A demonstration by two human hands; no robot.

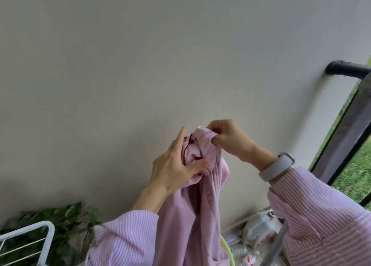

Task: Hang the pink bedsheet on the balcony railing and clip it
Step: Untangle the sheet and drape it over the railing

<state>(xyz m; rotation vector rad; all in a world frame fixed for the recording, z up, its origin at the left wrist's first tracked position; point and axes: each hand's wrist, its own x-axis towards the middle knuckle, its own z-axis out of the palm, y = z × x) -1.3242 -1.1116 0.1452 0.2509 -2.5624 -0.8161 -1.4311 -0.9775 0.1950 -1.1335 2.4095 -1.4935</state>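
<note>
The pink bedsheet (pixel 192 205) hangs bunched in front of a plain pale wall (pixel 140 54), its gathered top held up just below the centre of the view and the rest of the cloth falling straight down out of the bottom edge. The right hand (pixel 228 139), at about 1 o'clock from the bundle, pinches the topmost fold between curled fingers (pixel 213 128) and thumb. The left hand (pixel 174 165), at about 9 o'clock from the bundle, lies against the side of the cloth with the forefinger stretched up along it and the thumb pressed into the folds; whether its other fingers grip the sheet cannot be told, as they are hidden behind it. Both arms wear pink-and-white striped sleeves (pixel 321 225), and a pale grey wristband (pixel 277 168) circles the right wrist. At 3 o'clock, at the far right edge, the dark balcony railing (pixel 345 137) meets the wall, well apart from the sheet, with a black pipe (pixel 349 70) above it and green grass (pixel 359 175) beyond. At 7 o'clock, in the lower left corner, part of a white wire drying rack (pixel 43 237) stands in front of a leafy green plant (pixel 66 221). At 5 o'clock, low on the floor between the sheet and the right sleeve, lies a blurred heap of grey and clear plastic items (pixel 259 229).
</note>
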